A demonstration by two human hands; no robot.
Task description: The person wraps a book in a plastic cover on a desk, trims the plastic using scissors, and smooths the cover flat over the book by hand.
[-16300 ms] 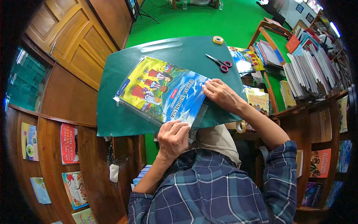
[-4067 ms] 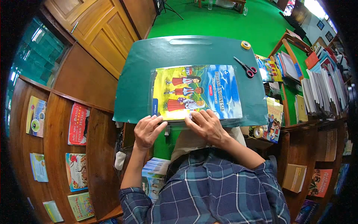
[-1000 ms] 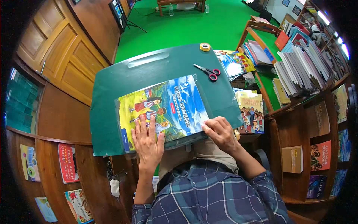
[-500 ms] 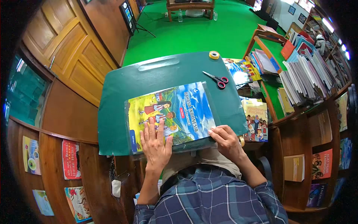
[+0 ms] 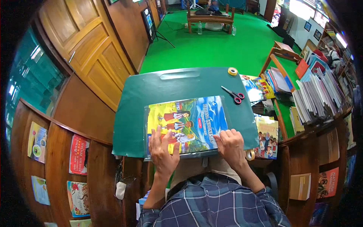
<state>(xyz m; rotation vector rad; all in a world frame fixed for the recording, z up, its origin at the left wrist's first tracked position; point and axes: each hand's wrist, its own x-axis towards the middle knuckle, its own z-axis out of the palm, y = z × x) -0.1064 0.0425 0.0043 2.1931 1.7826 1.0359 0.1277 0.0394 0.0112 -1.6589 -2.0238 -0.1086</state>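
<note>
A "Bahasa Indonesia" book (image 5: 193,119) lies on the green-topped table (image 5: 130,113), with clear plastic film (image 5: 227,117) reaching past its edges. My left hand (image 5: 164,155) rests at the book's lower left, its fingers stretched out and apart over the cover. At the lower right edge my right hand (image 5: 231,145) is closed, thumb and fingers pinched at the film by the book's border; the exact grip is partly hidden. Scissors (image 5: 236,97) with dark red-rimmed handles lie beyond the book's upper right. A yellow tape roll (image 5: 233,71) sits at the table's far right corner.
Another tape roll (image 5: 250,154) is beside my right wrist. More books (image 5: 267,138) lie right of the table, near a shelf of upright papers and folders (image 5: 319,94). Wooden display shelves (image 5: 56,151) curve around on the left; a wooden door (image 5: 87,49) stands behind them.
The head view has shifted, so the table appears lower and further right. My left fingers are less flat on the cover. My right hand has turned slightly, still at the lower right edge.
</note>
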